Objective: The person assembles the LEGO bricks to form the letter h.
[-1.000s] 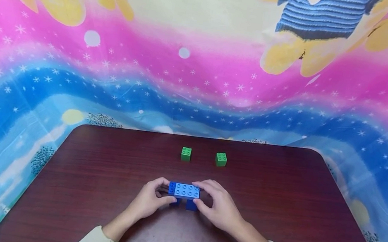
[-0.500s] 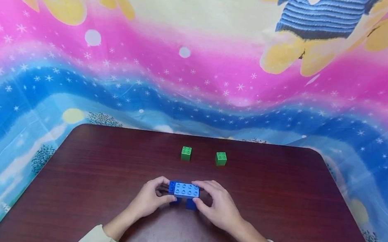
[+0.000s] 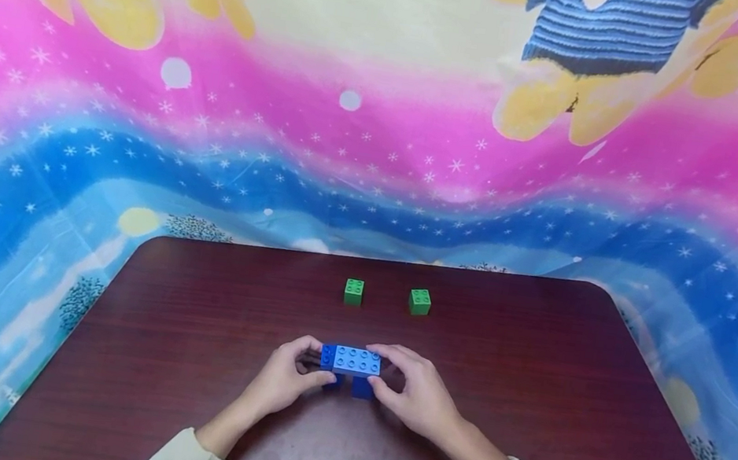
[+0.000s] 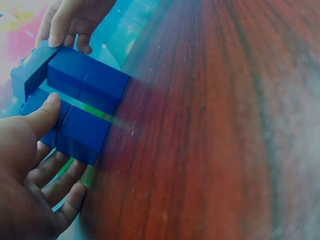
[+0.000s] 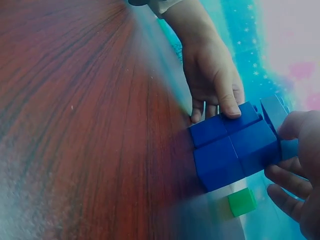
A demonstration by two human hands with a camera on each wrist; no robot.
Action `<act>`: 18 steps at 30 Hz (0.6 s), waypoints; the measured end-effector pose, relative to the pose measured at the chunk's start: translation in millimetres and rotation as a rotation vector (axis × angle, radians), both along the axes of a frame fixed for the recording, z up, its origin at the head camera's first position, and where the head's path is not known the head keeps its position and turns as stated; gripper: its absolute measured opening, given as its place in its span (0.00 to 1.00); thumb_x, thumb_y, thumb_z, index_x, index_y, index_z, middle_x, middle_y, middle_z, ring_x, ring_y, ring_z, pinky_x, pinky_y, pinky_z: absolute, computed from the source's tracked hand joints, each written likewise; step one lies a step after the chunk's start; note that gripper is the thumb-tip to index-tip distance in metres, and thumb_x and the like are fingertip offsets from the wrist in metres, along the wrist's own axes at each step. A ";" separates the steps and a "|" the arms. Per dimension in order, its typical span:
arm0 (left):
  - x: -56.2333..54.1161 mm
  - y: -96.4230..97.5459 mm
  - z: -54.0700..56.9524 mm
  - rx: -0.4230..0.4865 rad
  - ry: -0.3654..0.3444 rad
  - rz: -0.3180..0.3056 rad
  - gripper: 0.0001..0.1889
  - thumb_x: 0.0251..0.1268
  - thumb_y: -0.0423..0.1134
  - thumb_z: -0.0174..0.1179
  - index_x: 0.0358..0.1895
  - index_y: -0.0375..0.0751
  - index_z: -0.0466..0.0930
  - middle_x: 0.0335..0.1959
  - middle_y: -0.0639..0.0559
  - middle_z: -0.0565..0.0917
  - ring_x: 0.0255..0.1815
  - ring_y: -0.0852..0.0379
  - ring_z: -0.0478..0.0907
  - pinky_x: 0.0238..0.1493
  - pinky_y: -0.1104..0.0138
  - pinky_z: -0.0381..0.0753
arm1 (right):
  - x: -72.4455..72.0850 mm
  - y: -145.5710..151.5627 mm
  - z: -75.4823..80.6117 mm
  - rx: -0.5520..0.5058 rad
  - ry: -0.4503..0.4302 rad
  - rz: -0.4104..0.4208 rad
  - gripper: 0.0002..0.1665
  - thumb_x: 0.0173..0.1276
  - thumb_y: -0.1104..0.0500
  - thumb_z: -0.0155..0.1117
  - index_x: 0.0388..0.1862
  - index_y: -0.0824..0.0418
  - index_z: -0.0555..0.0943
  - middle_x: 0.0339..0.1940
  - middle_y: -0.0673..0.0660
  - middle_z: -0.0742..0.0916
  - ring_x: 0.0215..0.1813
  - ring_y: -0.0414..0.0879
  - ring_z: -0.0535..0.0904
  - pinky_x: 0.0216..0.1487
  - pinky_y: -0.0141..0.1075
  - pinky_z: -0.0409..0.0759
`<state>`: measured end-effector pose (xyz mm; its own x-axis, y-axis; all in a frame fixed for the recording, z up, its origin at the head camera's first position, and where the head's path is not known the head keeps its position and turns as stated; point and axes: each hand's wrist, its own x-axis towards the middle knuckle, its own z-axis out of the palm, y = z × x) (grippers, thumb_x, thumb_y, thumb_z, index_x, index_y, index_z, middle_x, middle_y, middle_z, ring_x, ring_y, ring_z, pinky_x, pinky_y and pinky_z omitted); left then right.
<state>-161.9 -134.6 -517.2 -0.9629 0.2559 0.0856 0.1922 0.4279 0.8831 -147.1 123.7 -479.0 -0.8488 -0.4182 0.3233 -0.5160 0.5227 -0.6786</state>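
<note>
A light blue building brick (image 3: 358,360) with two rows of studs lies over two dark blue stacks. My right hand (image 3: 423,393) pinches its right end between thumb and fingers. My left hand (image 3: 279,375) grips the left dark blue stack (image 4: 82,135), its thumb on the upper block. Each stack is two blocks high, as the left wrist view shows; the right stack (image 5: 235,155) stands beside the left with a narrow gap. Studs at the left stack's outer edge show past the light blue brick. Whether the brick is pressed fully down I cannot tell.
Two green building blocks stand farther back on the dark wood table (image 3: 182,329), a left one (image 3: 354,292) and a right one (image 3: 419,302), some distance apart. A patterned cloth (image 3: 368,142) hangs behind the table's far edge.
The light blue brick has shifted very slightly to the right over the stacks. Both hands keep their hold, and the green blocks stay put.
</note>
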 end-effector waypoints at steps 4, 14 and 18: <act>0.4 -0.2 -0.1 -0.003 0.005 -0.005 0.16 0.60 0.43 0.75 0.46 0.45 0.81 0.42 0.55 0.87 0.43 0.57 0.84 0.41 0.67 0.81 | 0.1 -0.5 0.8 0.000 -0.002 0.002 0.26 0.66 0.59 0.74 0.63 0.56 0.82 0.55 0.48 0.86 0.42 0.41 0.84 0.43 0.34 0.85; 0.1 -2.7 -1.1 -0.035 0.043 -0.052 0.15 0.63 0.43 0.73 0.49 0.48 0.80 0.43 0.57 0.86 0.43 0.60 0.84 0.42 0.66 0.81 | 0.5 -1.3 2.8 0.038 0.030 -0.011 0.26 0.64 0.58 0.75 0.62 0.55 0.83 0.54 0.47 0.86 0.43 0.43 0.84 0.45 0.37 0.85; -0.6 -3.7 1.5 -0.049 0.041 -0.075 0.16 0.64 0.44 0.73 0.50 0.49 0.79 0.43 0.58 0.86 0.43 0.61 0.83 0.42 0.66 0.81 | -0.3 -1.1 2.5 0.042 0.045 -0.014 0.26 0.64 0.58 0.76 0.61 0.55 0.83 0.53 0.47 0.86 0.44 0.43 0.83 0.45 0.37 0.85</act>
